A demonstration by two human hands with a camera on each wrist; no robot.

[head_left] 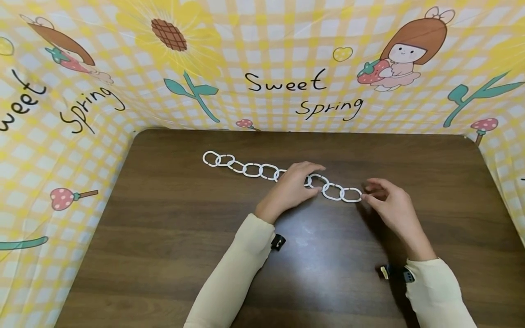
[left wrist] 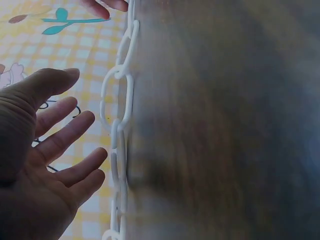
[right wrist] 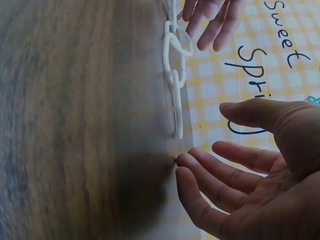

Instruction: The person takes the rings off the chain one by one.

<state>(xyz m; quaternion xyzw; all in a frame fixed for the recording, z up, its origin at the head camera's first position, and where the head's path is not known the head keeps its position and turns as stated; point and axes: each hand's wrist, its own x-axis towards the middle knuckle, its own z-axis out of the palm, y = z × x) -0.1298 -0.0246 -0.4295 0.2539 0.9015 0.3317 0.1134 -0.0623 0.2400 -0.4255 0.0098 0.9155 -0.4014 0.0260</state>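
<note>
A chain of several white plastic links (head_left: 260, 170) lies across the wooden table, slanting from the far left down to the right. Over its middle is my left hand (head_left: 292, 184), hiding some of the links from the head camera. The left wrist view shows that hand (left wrist: 37, 175) with fingers spread, beside the chain (left wrist: 130, 100) and holding nothing. Close to the last link (head_left: 351, 195) on the right is my right hand (head_left: 393, 207), its fingers loosely bent. In the right wrist view a small gap separates that hand (right wrist: 265, 185) from the end link (right wrist: 178, 112).
The brown table (head_left: 164, 237) has rounded far corners. Yellow checked cloth (head_left: 270, 54) with printed flowers and lettering stands upright behind it and along both sides. Dark wrist devices, one (head_left: 278, 242) on the left and one (head_left: 407, 274) on the right, sit at the sleeve cuffs.
</note>
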